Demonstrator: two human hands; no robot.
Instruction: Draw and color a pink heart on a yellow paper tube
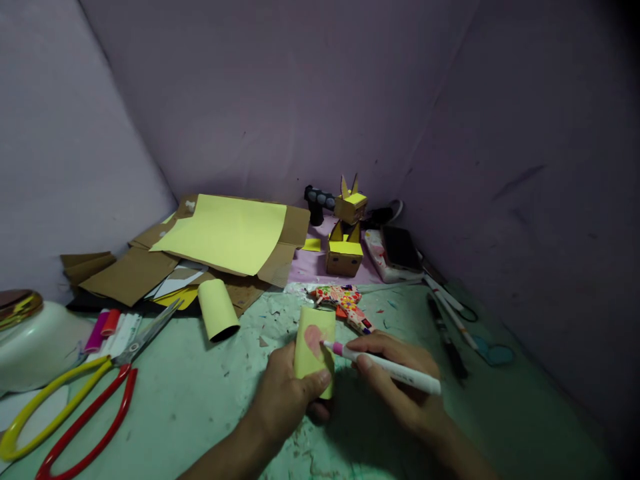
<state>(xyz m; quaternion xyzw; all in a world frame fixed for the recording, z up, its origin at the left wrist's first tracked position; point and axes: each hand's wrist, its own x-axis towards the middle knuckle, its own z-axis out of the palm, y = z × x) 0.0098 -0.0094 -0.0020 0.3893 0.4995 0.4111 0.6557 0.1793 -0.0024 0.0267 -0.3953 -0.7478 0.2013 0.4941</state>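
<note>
- Left hand: grasps the heart-marked tube above the middle of the tabletop's near edge; tube axis runs toward the far edge.
- Right hand: grips the marker; the heart-marked tube lies to its left, the marker's long axis pointing at it, tip at the pink heart; contact cannot be confirmed.
- Count, left to right: one pair of scissors, near left corner; two yellow tubes, one held, one loose tube; one gripped marker; two eared boxes, far edge; one phone, far right corner.

Bare left hand and bare right hand with slim fingers and uncovered, slender forearms.
</note>
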